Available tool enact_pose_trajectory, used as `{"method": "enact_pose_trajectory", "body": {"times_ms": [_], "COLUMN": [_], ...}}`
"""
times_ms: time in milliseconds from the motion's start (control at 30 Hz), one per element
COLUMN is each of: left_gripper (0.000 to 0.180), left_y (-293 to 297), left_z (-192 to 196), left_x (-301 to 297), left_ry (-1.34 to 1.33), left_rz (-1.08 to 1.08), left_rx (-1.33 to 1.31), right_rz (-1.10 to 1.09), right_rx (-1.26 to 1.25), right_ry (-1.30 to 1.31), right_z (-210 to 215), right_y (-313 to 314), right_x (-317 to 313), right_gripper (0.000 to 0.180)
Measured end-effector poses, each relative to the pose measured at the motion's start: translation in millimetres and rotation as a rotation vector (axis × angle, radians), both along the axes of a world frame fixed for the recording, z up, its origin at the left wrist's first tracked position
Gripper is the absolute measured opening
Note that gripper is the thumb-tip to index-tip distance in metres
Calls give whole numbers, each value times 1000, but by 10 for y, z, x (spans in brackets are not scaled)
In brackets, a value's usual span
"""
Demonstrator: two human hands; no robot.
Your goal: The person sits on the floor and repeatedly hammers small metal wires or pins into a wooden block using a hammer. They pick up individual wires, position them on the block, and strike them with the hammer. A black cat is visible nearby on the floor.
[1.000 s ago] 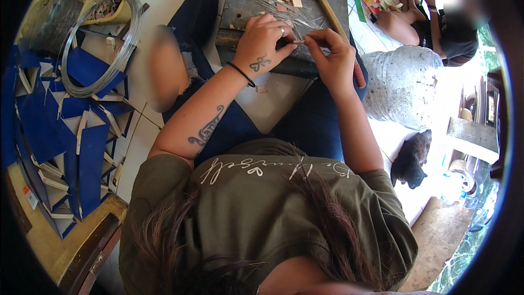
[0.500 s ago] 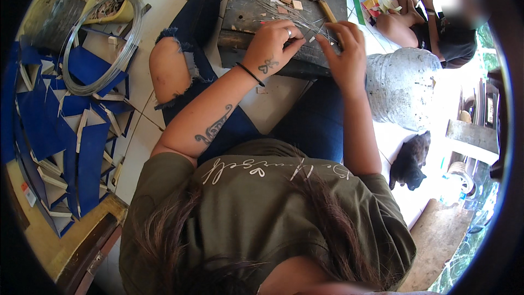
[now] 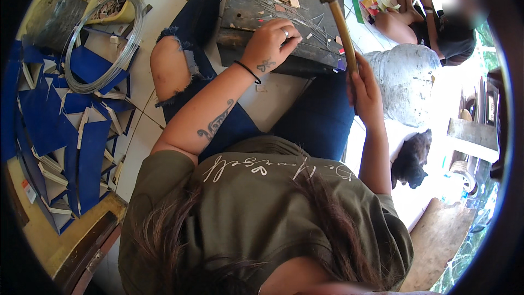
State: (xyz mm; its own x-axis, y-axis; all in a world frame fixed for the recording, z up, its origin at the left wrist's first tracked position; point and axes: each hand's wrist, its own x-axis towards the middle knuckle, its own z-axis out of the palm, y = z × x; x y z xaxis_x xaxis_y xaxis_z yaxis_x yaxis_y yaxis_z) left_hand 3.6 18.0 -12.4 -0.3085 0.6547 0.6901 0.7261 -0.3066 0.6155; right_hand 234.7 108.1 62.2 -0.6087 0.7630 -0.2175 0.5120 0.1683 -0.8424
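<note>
gripping hammer in right hand, lettered shirt

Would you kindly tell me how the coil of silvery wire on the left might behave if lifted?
The coil of silvery wire would probably flex springily, being a bundle of thin loops. Its shiny strands might slide against each other. It could snag, since it seems to lie over angular blue pieces.

Shirt bears white script; left forearm, tattooed lettering
</note>
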Motion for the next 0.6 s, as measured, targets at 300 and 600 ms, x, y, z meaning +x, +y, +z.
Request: {"method": "enact_pose_trajectory", "body": {"times_ms": [300, 600], "left_gripper": [5, 5], "left_y": [11, -8], "left_z": [-21, 7], "left_x": [16, 26], "left_ry": [22, 59], "left_rz": [-1, 6], "left_rx": [-32, -46], "right_rz": [157, 229], "right_rx": [762, 706], "right_ry": [-15, -33], "right_z": [284, 256], "right_y": [-660, -678], "right_x": [257, 268], "right_gripper": [50, 53]}}
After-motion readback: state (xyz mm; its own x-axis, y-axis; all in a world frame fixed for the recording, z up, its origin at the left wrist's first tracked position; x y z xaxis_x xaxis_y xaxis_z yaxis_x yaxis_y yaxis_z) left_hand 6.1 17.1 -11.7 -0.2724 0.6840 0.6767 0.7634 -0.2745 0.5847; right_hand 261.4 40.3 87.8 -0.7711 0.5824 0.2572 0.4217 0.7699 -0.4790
